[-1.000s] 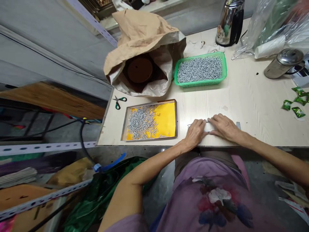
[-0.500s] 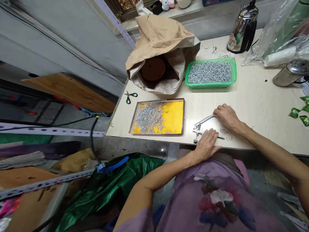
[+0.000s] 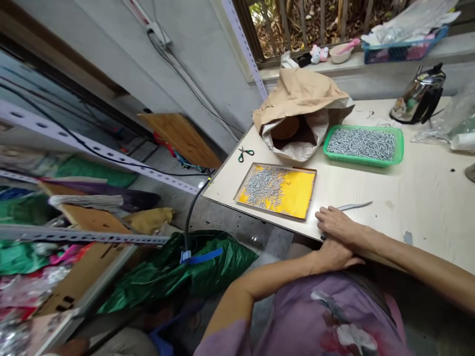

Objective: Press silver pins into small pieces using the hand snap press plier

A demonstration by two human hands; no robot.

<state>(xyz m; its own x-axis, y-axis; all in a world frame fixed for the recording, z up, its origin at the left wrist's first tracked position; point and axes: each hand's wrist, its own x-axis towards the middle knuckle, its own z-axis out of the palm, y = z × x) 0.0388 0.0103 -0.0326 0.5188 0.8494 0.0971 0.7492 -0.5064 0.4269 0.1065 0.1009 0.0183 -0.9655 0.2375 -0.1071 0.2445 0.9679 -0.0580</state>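
My right hand (image 3: 336,225) is at the table's front edge, its fingers curled down over the head of a small metal lever tool. What its fingertips hold is hidden. The tool's curved grey handle (image 3: 356,205) sticks out to the right behind the knuckles. Below and partly under the right hand is my left hand (image 3: 334,257), its thumb pointing right and its fingers covered. To the left lies a shallow box (image 3: 310,198) with a yellow bottom and a heap of small silver metal pins (image 3: 261,187). More such pins fill a green plastic basket (image 3: 399,146) farther back.
An open brown paper sack (image 3: 297,89) stands behind the box. Green-handled scissors (image 3: 245,154) lie near the table's left corner. A steel kettle (image 3: 417,96) stands at the back right. A green plastic bag (image 3: 222,257) is on the floor left of my body.
My view has swung left and up. My right hand has left the handle's end and come to the tool's head, over my left hand. The lever handle now lies farther back.
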